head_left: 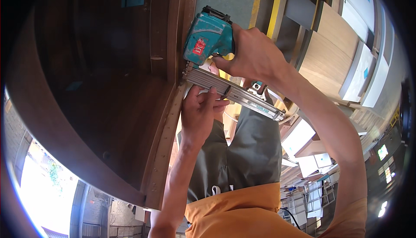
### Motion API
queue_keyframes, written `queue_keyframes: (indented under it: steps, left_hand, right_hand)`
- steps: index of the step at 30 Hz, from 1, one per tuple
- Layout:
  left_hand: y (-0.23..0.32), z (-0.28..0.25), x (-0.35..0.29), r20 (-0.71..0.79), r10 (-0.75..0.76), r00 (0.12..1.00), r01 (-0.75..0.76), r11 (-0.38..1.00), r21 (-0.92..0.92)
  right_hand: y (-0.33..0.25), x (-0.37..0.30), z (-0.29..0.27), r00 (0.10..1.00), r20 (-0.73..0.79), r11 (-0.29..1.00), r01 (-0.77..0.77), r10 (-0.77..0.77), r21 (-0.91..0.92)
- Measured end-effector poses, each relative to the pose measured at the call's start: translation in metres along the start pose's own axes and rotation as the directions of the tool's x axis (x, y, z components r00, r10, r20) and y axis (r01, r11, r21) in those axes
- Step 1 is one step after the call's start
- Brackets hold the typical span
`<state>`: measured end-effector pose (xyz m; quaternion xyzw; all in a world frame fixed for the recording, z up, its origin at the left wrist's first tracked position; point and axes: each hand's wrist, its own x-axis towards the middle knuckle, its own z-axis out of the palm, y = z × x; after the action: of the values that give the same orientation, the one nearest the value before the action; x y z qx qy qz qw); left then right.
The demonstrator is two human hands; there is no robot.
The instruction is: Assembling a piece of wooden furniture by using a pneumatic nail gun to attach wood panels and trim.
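- By the right hand, a teal nail gun is gripped.
- The left hand is curled below its magazine; whether anything is held cannot be told.
- The tool's nose is placed beside the brown cabinet's right edge.

Right grip partly hidden by nailer; cabinet cut off above.

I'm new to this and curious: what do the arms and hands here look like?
They are a person's. The left hand and right hand are bare, with no gloves or wristwatch visible. Both forearms are uncovered; an orange sleeve shows on the right upper arm, none on the left.
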<state>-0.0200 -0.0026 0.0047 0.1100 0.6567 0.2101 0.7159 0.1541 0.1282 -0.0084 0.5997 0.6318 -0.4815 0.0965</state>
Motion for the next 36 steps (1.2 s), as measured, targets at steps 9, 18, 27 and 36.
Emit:
queue_keyframes:
  steps: [9,18,27,36]
  left_hand:
    - [0.0,-0.002,0.001,0.007,-0.023,1.0,0.023,1.0,-0.001]
    - [0.033,0.0,-0.045,0.05,0.244,0.969,-0.136,0.35,0.927]
    - [0.039,0.017,-0.038,-0.146,0.066,0.987,0.142,0.072,0.987]
    - [0.051,0.028,-0.062,-0.212,0.037,0.977,0.21,0.066,0.976]
  right_hand:
    - [0.006,0.002,0.008,1.0,-0.018,1.0,-0.011,0.011,0.025]
    - [0.049,-0.04,-0.03,0.887,0.39,0.611,-0.454,0.247,0.648]
    - [0.054,-0.05,-0.078,0.818,0.569,0.36,-0.556,0.079,0.749]
    - [0.032,-0.014,-0.055,0.744,0.668,0.46,-0.586,-0.019,0.667]
